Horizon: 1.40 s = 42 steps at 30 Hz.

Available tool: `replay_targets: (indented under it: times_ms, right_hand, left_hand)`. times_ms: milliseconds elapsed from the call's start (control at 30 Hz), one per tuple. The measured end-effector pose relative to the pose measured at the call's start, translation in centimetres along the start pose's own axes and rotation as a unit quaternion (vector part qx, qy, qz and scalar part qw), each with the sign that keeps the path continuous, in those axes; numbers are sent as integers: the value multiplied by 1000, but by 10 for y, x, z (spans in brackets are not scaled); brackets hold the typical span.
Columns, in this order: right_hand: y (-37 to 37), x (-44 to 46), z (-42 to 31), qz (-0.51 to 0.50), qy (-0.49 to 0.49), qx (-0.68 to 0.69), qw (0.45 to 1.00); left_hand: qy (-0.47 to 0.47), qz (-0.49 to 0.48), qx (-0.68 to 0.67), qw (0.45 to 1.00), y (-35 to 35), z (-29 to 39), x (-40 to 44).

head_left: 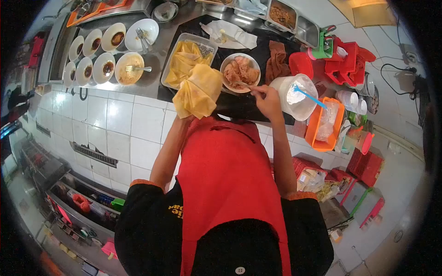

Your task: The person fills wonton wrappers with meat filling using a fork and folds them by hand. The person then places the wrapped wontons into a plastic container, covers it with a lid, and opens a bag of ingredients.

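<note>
A stack of yellow wrapper sheets rests on my left hand, which is mostly hidden beneath it. More yellow sheets lie in a clear plastic tub just behind. My right hand is closed on the handle of a metal utensil, whose tip is in the pinkish filling. That filling sits in a white bowl on the black counter surface, between the sheets and a large white tub.
Several white bowls with dark sauce stand at the left. A blue-handled scoop leans in the white tub. An orange basket, red baskets and a brown cloth are at the right. Metal trays line the back.
</note>
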State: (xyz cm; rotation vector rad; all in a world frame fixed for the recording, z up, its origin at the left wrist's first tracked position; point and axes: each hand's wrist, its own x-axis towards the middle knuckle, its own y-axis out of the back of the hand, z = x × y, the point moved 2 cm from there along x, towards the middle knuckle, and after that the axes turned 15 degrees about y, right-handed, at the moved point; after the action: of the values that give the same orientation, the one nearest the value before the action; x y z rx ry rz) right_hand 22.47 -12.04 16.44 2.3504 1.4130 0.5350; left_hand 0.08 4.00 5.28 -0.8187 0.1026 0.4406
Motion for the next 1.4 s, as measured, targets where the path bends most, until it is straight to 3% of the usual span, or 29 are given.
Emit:
replay_targets:
  times_ms: [33,67,100,133,200,267,400,467,567,633,667,767,833,867,900,967,1033,1067,1133,1167,1200,1233,1267,1333,1367,1400]
  right_hand:
    - [1,-3,14,-25,-58,-117,991]
    - [0,-6,27,-50,-115,-232,965]
    - [-6,-6,35,-51,-114,-233,965]
    - [-14,-4,39,-53,-89,-258,960]
    - [-15,-2,41,-56,-60,-285,955]
    - [-11,-2,42,-104,-124,-265,951]
    - [-10,6,32,-46,-107,-256,960]
    - [-22,6,52,-130,-129,-283,942]
    - [-14,-2,52,-125,-102,-242,957]
    - [-13,7,39,-106,-122,-247,955]
    - [-11,9,33,-85,-145,-254,953]
    - [-22,6,51,-135,-124,-246,952]
    - [-2,8,53,-156,-131,-191,960]
    - [4,9,53,-176,-139,-135,965]
    - [5,11,51,-175,-139,-135,965]
    - [10,13,47,-143,-114,-170,968]
    - [-5,13,55,-130,-89,-198,967]
    - [-12,13,58,-121,-62,-224,965]
    - [-12,11,44,-137,-64,-232,961]
    - [-12,12,38,-155,-64,-240,956]
    - [-6,12,42,-157,-62,-240,956]
    - [5,9,50,-176,-78,-146,970]
    - [12,7,58,-193,-92,-52,976]
    - [27,13,31,-179,-61,2,982]
    - [32,16,9,-166,-34,57,984]
    - [35,18,-8,-149,-82,97,981]
  left_hand:
    - [0,1,0,1000,11,-2,-3]
    - [11,-2,-133,991,22,-4,-5]
    - [22,-6,-264,964,33,-8,-7]
    - [12,-32,-307,951,41,-8,-9]
    - [3,4,-268,963,48,-10,-13]
    - [-7,42,-228,973,50,-9,-14]
    - [-2,-38,-313,949,39,-10,-11]
    - [-2,-73,-334,940,28,-7,-10]
    - [8,-90,-350,933,16,-4,-11]
    - [8,84,-98,992,18,-4,-14]
    - [9,82,-98,992,16,-4,-14]
    - [2,35,-143,989,11,-1,-9]
    - [-10,-161,-330,930,6,2,-6]
    - [-11,-162,-330,930,6,1,-7]
    - [-23,-16,-61,998,8,-1,-9]
    - [-34,126,214,968,10,-2,-6]
    - [28,51,-110,992,4,0,-2]
    - [29,51,-110,992,2,-1,-3]
    - [-39,94,234,967,4,-3,-5]
    - [-40,96,234,967,8,-7,-3]
    - [-41,59,122,990,16,-15,-2]
    - [-42,40,66,996,16,-14,-1]
    - [-42,21,10,999,16,-14,-1]
    - [4,-53,-168,984,0,-5,1]
    - [0,-47,-165,985,0,-6,3]
    - [22,-56,-207,976,1,-11,6]
